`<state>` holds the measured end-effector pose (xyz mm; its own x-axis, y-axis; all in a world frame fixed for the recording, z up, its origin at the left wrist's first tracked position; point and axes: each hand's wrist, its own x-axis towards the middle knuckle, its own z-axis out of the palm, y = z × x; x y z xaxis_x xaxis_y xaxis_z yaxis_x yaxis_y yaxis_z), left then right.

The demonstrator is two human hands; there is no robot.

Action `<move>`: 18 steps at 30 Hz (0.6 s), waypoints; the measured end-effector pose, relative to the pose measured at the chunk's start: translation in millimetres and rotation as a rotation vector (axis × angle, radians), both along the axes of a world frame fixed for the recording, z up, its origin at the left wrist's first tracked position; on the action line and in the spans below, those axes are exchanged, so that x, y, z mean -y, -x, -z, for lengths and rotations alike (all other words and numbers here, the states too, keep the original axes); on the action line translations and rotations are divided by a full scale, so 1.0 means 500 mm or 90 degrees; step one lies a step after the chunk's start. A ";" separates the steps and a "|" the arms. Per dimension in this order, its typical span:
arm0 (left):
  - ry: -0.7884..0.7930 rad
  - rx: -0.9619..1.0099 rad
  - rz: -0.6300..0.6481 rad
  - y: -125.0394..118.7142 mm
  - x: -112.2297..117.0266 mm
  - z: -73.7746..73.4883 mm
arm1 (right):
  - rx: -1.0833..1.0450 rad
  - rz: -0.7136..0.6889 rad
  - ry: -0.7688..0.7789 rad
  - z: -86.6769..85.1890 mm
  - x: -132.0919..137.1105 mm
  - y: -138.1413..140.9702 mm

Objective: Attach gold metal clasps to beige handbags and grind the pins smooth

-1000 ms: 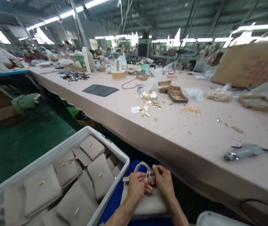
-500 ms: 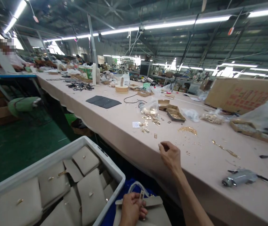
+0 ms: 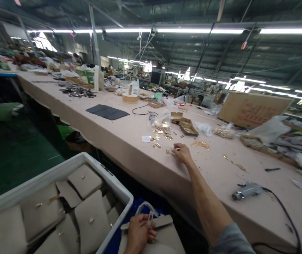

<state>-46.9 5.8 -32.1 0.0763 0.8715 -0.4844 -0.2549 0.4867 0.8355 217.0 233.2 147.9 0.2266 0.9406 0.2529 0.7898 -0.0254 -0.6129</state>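
Observation:
My left hand is closed around a small rectangular metal plate with a slot. It holds the plate over the flap of a beige bag, in the lower middle of the view. A pale looped handle curves above that flap. My right hand is over the table near its front edge, thumb and fingers apart. Just left of its fingertips lies a single gold rectangular plate. More gold plates lie loose beyond it, beside a white paper label.
A white plastic crate of beige bags stands at lower left. On the pink-covered table are small gold parts, cardboard trays, a dark flat panel and a corded electric screwdriver. A large carton sits farther back.
My right hand has moved forward over the table, closer to the single gold plate. My left hand keeps its plate at the bag flap. The view has turned slightly right.

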 end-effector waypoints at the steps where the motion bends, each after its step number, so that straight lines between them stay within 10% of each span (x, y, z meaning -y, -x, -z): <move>1: 0.000 0.001 0.002 0.000 -0.001 -0.001 | 0.009 0.018 -0.004 0.000 0.005 -0.006; 18: 0.018 0.017 0.028 0.011 -0.009 -0.010 | 0.104 0.004 0.001 -0.026 -0.158 0.144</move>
